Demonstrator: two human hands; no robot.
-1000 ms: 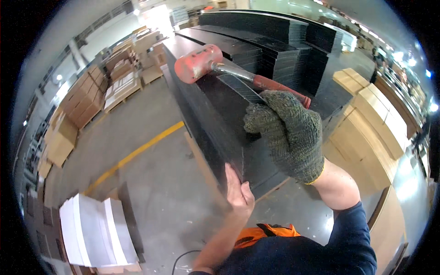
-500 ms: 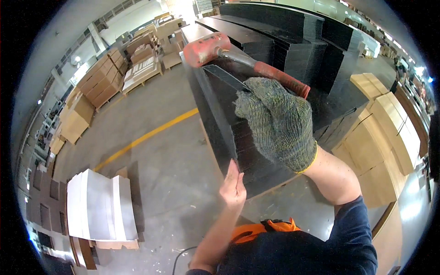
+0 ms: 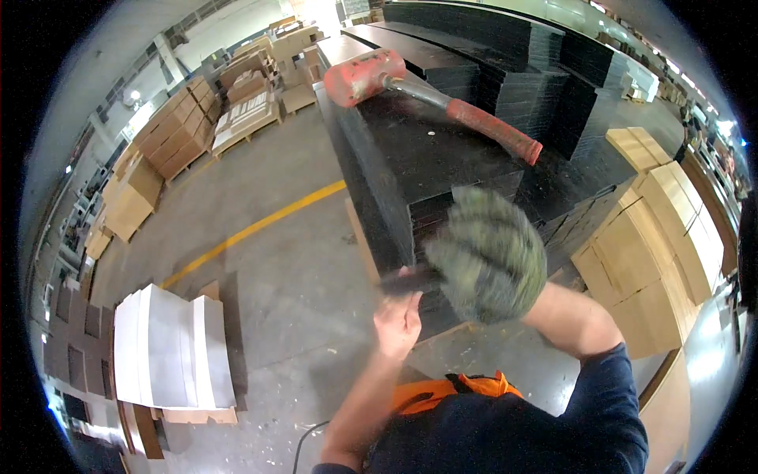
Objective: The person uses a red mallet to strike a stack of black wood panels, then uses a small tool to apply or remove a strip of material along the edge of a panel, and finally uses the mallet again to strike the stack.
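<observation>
Beneath everything is a smooth grey floor (image 3: 276, 292), crossed by a straight yellow stripe (image 3: 253, 231). In front of you rises a stack of black boards (image 3: 410, 154), flat and square-edged, with dusty top faces and sheet upon sheet showing as thin lines at the ends. To your right stand pale wood-toned panels (image 3: 620, 237) in blocky piles. At far left, brown cardboard-coloured boxes (image 3: 174, 134) form a cubic block, and nearer, at lower left, is a stack of smooth white sheets (image 3: 166, 347).

A mallet (image 3: 422, 95) lies on the black boards, its scuffed red cylindrical head pointing left and its worn red grip slanting down to the right. Your right hand (image 3: 493, 257), in a coarse grey-green knitted glove, is blurred but closed around a thin, dark flat strip (image 3: 410, 280), which sits just beside the stack's near corner, between your hands. Your bare left hand (image 3: 397, 320) is right by that strip; you cannot tell whether its fingers grip anything.
</observation>
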